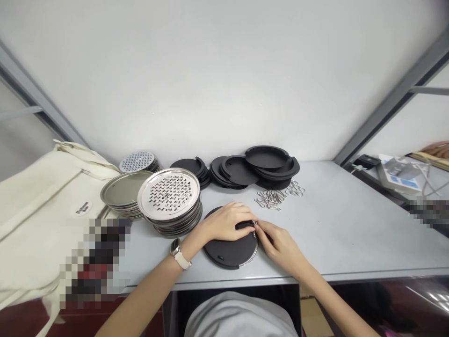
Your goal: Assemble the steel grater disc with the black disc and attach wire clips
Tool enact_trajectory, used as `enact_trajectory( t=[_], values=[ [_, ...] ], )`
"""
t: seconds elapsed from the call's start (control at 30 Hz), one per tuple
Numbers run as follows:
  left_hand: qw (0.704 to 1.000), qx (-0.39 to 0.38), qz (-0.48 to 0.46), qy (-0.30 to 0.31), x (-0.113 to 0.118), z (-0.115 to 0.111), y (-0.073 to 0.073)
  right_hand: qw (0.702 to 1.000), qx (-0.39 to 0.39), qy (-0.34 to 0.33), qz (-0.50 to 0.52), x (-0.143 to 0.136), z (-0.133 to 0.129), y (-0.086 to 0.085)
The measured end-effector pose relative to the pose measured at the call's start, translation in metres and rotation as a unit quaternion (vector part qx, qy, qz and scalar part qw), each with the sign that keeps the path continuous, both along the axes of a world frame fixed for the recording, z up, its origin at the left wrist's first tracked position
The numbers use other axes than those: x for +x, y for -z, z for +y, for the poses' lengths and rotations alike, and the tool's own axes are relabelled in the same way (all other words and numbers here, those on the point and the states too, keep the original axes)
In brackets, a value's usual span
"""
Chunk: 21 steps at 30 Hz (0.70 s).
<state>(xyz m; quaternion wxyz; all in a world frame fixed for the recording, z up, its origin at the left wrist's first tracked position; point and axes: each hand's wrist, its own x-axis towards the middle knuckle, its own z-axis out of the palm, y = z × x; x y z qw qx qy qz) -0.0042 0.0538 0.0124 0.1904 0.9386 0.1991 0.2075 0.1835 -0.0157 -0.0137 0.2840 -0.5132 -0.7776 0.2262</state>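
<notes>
A round black tray (pixel 229 255) lies on the table in front of me, with a silvery metal edge showing along its right side. My left hand (pixel 226 222) rests over its upper part, thumb and fingers closing together at the right rim. At that same spot my right hand (pixel 277 241) pinches with thumb and forefinger; a small shiny bit shows between the fingertips, too covered to name. Behind the hands lies a pile of small metal clips (pixel 270 199). To the left stands a stack of round metal grater plates (pixel 170 194).
More black trays (pixel 268 159) are piled against the wall. Behind the grater stack are olive-coloured round plates (pixel 128 189) and another perforated plate (pixel 137 161). Cream cloth bags (pixel 45 201) cover the left side. A white box (pixel 398 175) sits beyond the right frame post.
</notes>
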Motion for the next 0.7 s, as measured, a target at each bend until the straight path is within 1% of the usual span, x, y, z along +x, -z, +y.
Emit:
enact_trajectory(
  t=[0.33, 0.7],
  values=[
    [1.0, -0.004, -0.008, 0.009, -0.0004, 0.0016, 0.0015, 1.0, -0.008, 0.001, 0.002, -0.0001, 0.0011, 0.0003],
    [1.0, -0.015, -0.013, 0.012, 0.0003, 0.0021, 0.0014, 1.0, 0.012, 0.006, -0.012, 0.0003, 0.0005, 0.0033]
  ],
)
